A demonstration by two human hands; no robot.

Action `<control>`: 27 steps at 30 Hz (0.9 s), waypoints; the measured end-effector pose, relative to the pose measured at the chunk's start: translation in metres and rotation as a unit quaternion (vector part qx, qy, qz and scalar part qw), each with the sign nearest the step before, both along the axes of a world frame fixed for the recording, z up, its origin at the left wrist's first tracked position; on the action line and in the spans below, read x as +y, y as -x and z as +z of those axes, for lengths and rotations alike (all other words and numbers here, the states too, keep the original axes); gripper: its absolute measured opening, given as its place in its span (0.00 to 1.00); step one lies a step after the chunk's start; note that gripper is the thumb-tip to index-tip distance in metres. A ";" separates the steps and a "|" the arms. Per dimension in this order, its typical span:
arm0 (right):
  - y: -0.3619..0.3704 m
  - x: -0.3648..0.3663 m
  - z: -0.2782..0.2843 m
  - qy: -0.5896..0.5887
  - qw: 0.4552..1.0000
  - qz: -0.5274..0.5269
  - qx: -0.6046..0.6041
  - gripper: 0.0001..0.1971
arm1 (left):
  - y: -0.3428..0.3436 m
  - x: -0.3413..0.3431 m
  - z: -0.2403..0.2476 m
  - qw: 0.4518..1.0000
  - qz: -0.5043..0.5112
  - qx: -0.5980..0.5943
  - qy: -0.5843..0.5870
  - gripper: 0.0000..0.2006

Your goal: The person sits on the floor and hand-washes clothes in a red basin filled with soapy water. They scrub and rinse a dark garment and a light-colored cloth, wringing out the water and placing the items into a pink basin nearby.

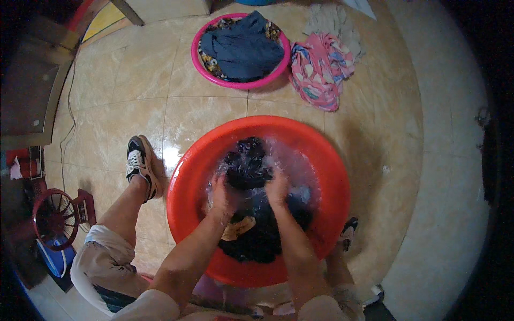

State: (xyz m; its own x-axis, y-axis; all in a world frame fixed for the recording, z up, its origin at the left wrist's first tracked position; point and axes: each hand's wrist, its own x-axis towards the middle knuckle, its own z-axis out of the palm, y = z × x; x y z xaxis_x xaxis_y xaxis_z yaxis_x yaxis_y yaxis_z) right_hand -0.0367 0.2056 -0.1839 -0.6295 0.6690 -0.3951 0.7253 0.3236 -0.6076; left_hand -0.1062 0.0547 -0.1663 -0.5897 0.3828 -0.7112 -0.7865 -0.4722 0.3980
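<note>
A large red-orange basin (337, 192) stands on the floor between my legs, with foamy water and wet laundry in it. Over the water a bunched dark garment (249, 170) is held between my two hands. My left hand (220, 197) is closed on its left side, and my right hand (276, 187) grips the right side; the fingertips are partly hidden and a little blurred. Beneath my wrists lie more soaked black clothes (254, 235), with a tan patch of cloth (239, 228) on them. Water splashes around the garment.
A pink-rimmed basin (197, 63) with dark blue and patterned clothes stands beyond, beside a pink printed cloth (323, 69) and a pale cloth (332, 24) on the tiled floor. At the left are a dark red fan (56, 219), a blue bag (55, 259) and a cable (71, 115).
</note>
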 end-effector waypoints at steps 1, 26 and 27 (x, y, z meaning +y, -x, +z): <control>-0.006 0.014 -0.011 0.039 0.991 -0.126 0.039 0.21 | 0.008 0.004 -0.002 0.990 0.016 -0.030 -0.135 0.33; 0.009 0.030 -0.060 -0.075 0.973 -0.191 0.104 0.20 | 0.044 0.009 0.060 0.962 -0.128 0.121 0.206 0.30; 0.013 0.009 -0.060 -0.034 0.994 -0.106 0.022 0.17 | 0.027 0.007 0.052 0.960 -0.083 0.103 0.248 0.30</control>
State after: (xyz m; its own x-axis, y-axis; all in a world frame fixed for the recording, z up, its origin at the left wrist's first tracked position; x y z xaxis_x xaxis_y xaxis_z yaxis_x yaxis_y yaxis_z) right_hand -0.0494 0.2148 -0.2435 -0.4872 0.8128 -0.3193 0.7550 0.2082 -0.6218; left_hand -0.1327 0.0622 -0.1139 -0.6966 0.1287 -0.7058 -0.7159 -0.0591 0.6957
